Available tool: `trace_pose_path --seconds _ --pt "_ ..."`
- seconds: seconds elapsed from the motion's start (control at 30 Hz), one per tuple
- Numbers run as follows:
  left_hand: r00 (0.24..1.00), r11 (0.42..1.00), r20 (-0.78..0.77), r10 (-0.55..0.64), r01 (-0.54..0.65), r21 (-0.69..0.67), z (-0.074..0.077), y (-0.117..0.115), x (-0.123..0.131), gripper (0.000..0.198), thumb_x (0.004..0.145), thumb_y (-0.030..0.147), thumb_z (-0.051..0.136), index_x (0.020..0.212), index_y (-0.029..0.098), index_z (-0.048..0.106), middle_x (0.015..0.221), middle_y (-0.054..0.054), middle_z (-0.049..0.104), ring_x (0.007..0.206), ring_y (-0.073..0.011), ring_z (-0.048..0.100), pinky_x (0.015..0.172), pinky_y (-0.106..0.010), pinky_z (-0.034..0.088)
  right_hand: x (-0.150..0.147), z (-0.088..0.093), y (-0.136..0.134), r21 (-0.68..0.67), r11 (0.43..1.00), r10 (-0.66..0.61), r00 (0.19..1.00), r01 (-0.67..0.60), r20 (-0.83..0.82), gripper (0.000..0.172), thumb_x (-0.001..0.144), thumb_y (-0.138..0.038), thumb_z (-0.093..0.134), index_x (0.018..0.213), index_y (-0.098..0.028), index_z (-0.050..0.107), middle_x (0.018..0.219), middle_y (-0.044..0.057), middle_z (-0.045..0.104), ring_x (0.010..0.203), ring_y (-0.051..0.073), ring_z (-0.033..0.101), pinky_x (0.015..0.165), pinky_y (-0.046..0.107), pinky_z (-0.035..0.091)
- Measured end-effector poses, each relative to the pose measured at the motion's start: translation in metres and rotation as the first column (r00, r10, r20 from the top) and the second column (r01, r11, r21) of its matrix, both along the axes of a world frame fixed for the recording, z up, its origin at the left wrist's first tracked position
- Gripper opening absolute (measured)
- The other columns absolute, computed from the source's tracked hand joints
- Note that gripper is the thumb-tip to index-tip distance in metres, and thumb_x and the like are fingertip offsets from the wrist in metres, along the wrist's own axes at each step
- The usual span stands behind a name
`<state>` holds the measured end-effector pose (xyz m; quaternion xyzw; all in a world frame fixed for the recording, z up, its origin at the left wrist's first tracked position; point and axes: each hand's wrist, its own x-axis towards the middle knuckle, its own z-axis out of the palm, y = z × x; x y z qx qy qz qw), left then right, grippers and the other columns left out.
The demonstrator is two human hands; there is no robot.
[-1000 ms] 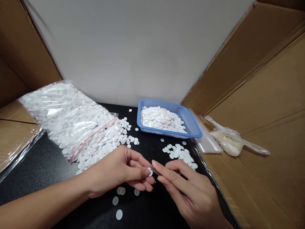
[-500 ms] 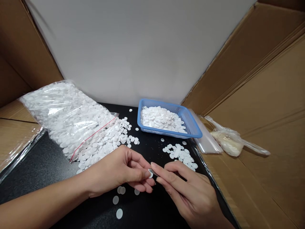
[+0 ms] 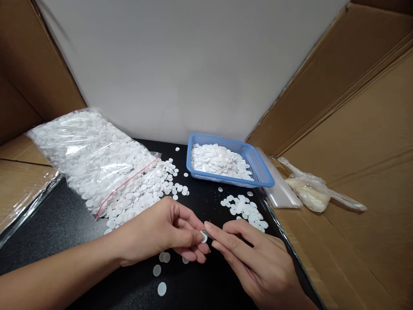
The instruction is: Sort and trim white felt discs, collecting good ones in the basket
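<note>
My left hand point(image 3: 169, 228) pinches a small white plastic disc point(image 3: 204, 237) between thumb and fingers. My right hand point(image 3: 261, 260) is closed on a thin metal blade point(image 3: 208, 234), mostly hidden by the fingers; its tip meets the disc's edge. Under and in front of my left hand, several loose discs point(image 3: 161, 289) lie on the black table. A heap of discs point(image 3: 138, 196) spills from a clear zip bag point(image 3: 80, 146) on the left. Beyond my right hand is a smaller pile of discs point(image 3: 247, 211).
A blue plastic basket point(image 3: 232, 183) holding many white discs stands at the back. To its right are flat clear plastic bags point(image 3: 282, 191) and a knotted bag with pale contents point(image 3: 309, 193) on cardboard. A white wall point(image 3: 193, 64) and cardboard panels point(image 3: 355, 116) surround the black table point(image 3: 206, 284).
The disc has tilted slightly at my left fingertips, and the blade has shifted a little against its edge. A tiny sliver shows above my right fingertip. Everything else stays put.
</note>
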<state>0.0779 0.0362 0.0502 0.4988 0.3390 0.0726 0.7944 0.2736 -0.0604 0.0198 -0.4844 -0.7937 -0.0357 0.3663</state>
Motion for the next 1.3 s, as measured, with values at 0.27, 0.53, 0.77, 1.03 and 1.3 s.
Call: trace_pose_path --seconds 0.27,0.53,0.77,1.03,1.3 --pt "1.0 1.0 0.013 0.014 -0.014 -0.017 -0.003 0.0 -0.001 0.018 0.079 0.029 0.079 0.089 0.015 0.078 0.078 -0.005 0.079 0.072 -0.0153 0.075 0.068 -0.021 0.058 0.002 -0.005 0.0 -0.044 0.995 -0.09 0.996 0.089 -0.026 0.029 0.1 -0.015 0.051 0.119 -0.02 0.073 0.075 0.002 0.065 0.057 0.01 0.06 0.052 0.019 0.048" --pt "0.997 0.996 0.026 0.072 -0.073 0.045 0.002 0.002 -0.001 0.024 0.074 0.035 0.084 0.081 0.014 0.074 0.073 -0.004 0.076 0.067 -0.0155 0.073 0.065 -0.023 0.056 0.022 -0.034 0.024 -0.144 0.928 -0.314 0.928 0.345 0.199 0.044 0.107 -0.041 0.034 0.117 -0.02 0.071 0.083 0.004 0.065 0.06 0.014 0.065 0.049 0.024 0.048" --pt "0.978 0.881 -0.038 0.205 -0.168 0.443 -0.001 -0.005 -0.009 0.017 0.081 0.031 0.075 0.076 0.015 0.071 0.065 0.0 0.066 0.062 -0.0127 0.061 0.06 -0.022 0.047 0.026 -0.055 0.035 -0.113 0.925 -0.314 0.897 0.363 0.311 0.048 0.107 -0.043 0.032 0.109 -0.017 0.073 0.08 0.006 0.062 0.068 0.021 0.063 0.054 0.031 0.045" --pt "0.956 0.791 0.1 0.278 -0.286 0.541 -0.02 -0.026 0.001 0.01 0.08 0.022 0.069 0.074 0.016 0.065 0.066 0.001 0.065 0.063 -0.0132 0.06 0.06 -0.023 0.047 -0.024 -0.022 0.014 -0.397 0.912 -0.095 0.889 -0.104 -0.449 0.022 0.093 -0.043 0.066 0.088 -0.021 0.069 0.078 0.001 0.069 0.07 0.017 0.064 0.063 0.026 0.05" --pt "0.93 0.841 0.145 0.337 -0.366 0.399 -0.011 -0.035 -0.021 0.023 0.084 0.034 0.068 0.076 0.016 0.057 0.069 -0.002 0.07 0.062 -0.0154 0.068 0.059 -0.025 0.054 -0.032 -0.035 0.007 -0.394 0.901 -0.09 0.81 -0.182 -0.579 0.016 0.088 -0.021 0.068 0.073 -0.02 0.068 0.073 0.001 0.069 0.07 0.018 0.065 0.065 0.026 0.05"
